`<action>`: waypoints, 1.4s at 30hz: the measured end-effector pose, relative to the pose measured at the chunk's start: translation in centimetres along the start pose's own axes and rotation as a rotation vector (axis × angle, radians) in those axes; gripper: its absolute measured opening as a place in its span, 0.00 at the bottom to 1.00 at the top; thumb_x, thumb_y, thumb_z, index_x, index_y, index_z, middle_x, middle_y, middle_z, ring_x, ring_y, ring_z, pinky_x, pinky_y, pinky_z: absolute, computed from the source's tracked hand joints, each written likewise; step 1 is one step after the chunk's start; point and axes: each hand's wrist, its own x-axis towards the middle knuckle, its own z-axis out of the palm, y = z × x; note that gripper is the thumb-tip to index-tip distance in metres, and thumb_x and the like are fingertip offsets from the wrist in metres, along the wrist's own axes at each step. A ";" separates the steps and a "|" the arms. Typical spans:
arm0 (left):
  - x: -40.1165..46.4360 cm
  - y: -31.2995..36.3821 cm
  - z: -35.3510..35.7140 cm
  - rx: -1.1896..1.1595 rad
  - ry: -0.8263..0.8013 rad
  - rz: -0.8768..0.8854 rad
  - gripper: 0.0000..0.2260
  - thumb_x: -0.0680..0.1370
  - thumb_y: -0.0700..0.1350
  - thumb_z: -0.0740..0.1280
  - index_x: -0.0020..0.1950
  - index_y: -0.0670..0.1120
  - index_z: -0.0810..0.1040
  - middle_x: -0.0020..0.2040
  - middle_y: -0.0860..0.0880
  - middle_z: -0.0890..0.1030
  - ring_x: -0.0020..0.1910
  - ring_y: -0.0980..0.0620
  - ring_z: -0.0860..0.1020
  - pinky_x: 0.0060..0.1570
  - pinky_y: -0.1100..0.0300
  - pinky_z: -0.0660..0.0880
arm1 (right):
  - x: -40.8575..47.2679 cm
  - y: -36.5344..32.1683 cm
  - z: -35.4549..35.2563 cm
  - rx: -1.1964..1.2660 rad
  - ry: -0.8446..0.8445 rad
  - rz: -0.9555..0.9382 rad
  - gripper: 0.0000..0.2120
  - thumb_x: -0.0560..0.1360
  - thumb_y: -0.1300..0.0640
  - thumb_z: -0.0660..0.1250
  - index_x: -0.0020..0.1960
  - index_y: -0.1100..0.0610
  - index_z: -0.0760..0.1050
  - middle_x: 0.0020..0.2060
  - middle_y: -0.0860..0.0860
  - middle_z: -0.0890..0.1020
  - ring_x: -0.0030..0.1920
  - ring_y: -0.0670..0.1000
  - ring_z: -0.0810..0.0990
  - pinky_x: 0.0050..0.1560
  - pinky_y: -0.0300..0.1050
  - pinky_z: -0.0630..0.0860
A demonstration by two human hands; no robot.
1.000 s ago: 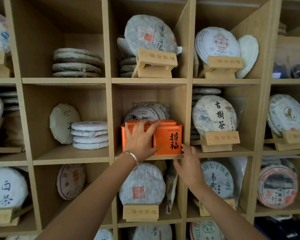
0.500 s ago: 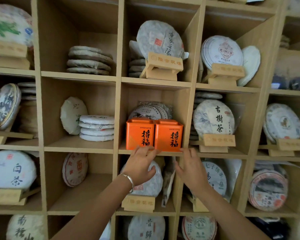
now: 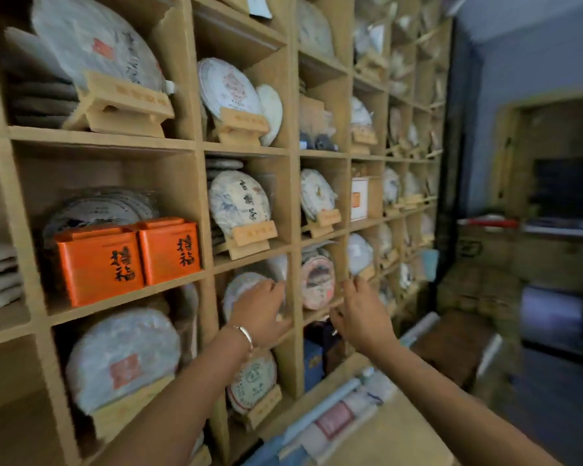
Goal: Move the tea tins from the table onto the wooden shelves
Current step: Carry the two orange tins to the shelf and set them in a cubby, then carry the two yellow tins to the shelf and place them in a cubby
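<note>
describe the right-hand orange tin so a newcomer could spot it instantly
Start at the wooden shelves and find the cubby holding two orange tins, one row above the cubbies in front of which the empty hands hover. The right tin stands beside the cubby's right wall, against the left tin. Everything around the pair is pale, paper-wrapped tea cakes.

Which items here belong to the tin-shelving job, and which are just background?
Job:
- left orange tin
- right orange tin
- wooden shelves
- left hand, empty
- right hand, empty

Background:
- wrapped tea cakes
- wooden display stands
- white box
</note>
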 end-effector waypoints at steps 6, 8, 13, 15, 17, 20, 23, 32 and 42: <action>1.9 15.7 3.8 -0.184 -0.051 0.354 0.23 0.73 0.56 0.65 0.65 0.48 0.69 0.58 0.46 0.74 0.55 0.44 0.74 0.48 0.52 0.73 | -12.1 10.5 -9.6 -0.235 0.024 0.363 0.16 0.72 0.53 0.67 0.55 0.59 0.68 0.52 0.57 0.72 0.52 0.61 0.74 0.39 0.48 0.67; 1.8 21.8 4.2 -0.261 -0.039 0.469 0.23 0.73 0.56 0.65 0.66 0.50 0.68 0.58 0.47 0.75 0.56 0.44 0.74 0.51 0.51 0.73 | -16.3 12.9 -13.5 -0.361 0.042 0.470 0.16 0.73 0.53 0.65 0.56 0.59 0.69 0.52 0.57 0.72 0.53 0.61 0.74 0.43 0.52 0.73; -0.8 36.7 3.9 -0.401 -0.038 0.734 0.22 0.74 0.57 0.64 0.65 0.51 0.68 0.57 0.49 0.76 0.56 0.46 0.75 0.52 0.52 0.72 | -27.9 16.3 -23.1 -0.547 0.070 0.710 0.19 0.74 0.49 0.65 0.60 0.59 0.69 0.54 0.56 0.71 0.56 0.59 0.74 0.51 0.51 0.73; -2.3 42.2 3.5 -0.458 -0.053 0.837 0.22 0.74 0.56 0.64 0.66 0.51 0.68 0.57 0.49 0.76 0.56 0.47 0.75 0.54 0.52 0.73 | -32.4 17.2 -26.8 -0.637 0.065 0.792 0.18 0.73 0.49 0.64 0.58 0.58 0.69 0.54 0.56 0.72 0.55 0.59 0.74 0.51 0.51 0.72; -4.2 47.3 2.9 -0.516 -0.058 0.925 0.22 0.74 0.56 0.64 0.66 0.51 0.68 0.57 0.50 0.77 0.56 0.47 0.76 0.54 0.53 0.73 | -36.7 17.8 -30.2 -0.699 0.065 0.880 0.17 0.73 0.48 0.63 0.56 0.59 0.69 0.53 0.57 0.72 0.54 0.59 0.75 0.50 0.51 0.72; -7.5 54.0 2.1 -0.571 -0.083 1.031 0.21 0.73 0.57 0.64 0.64 0.50 0.70 0.56 0.49 0.78 0.56 0.47 0.76 0.55 0.52 0.74 | -42.6 18.5 -34.4 -0.750 0.058 0.986 0.18 0.72 0.49 0.66 0.56 0.58 0.69 0.53 0.57 0.73 0.55 0.60 0.74 0.51 0.51 0.72; -10.4 59.4 1.7 -0.569 -0.118 1.105 0.22 0.73 0.58 0.64 0.62 0.49 0.70 0.56 0.49 0.77 0.55 0.47 0.76 0.54 0.52 0.74 | -47.2 19.3 -37.4 -0.765 0.045 1.063 0.18 0.72 0.50 0.66 0.56 0.58 0.69 0.54 0.57 0.73 0.55 0.59 0.74 0.51 0.51 0.73; -15.3 70.4 4.1 -0.510 -0.298 1.112 0.21 0.72 0.57 0.65 0.60 0.49 0.69 0.57 0.45 0.77 0.57 0.43 0.75 0.53 0.51 0.74 | -55.6 25.4 -41.0 -0.704 -0.112 1.113 0.21 0.74 0.46 0.66 0.62 0.55 0.67 0.58 0.55 0.73 0.58 0.54 0.73 0.55 0.45 0.72; -16.9 77.0 12.0 -0.410 -0.520 0.989 0.24 0.73 0.54 0.66 0.66 0.46 0.67 0.60 0.43 0.75 0.58 0.42 0.74 0.55 0.49 0.74 | -60.6 35.4 -38.2 -0.464 -0.267 1.028 0.19 0.72 0.47 0.68 0.57 0.55 0.67 0.53 0.53 0.72 0.53 0.52 0.73 0.43 0.41 0.69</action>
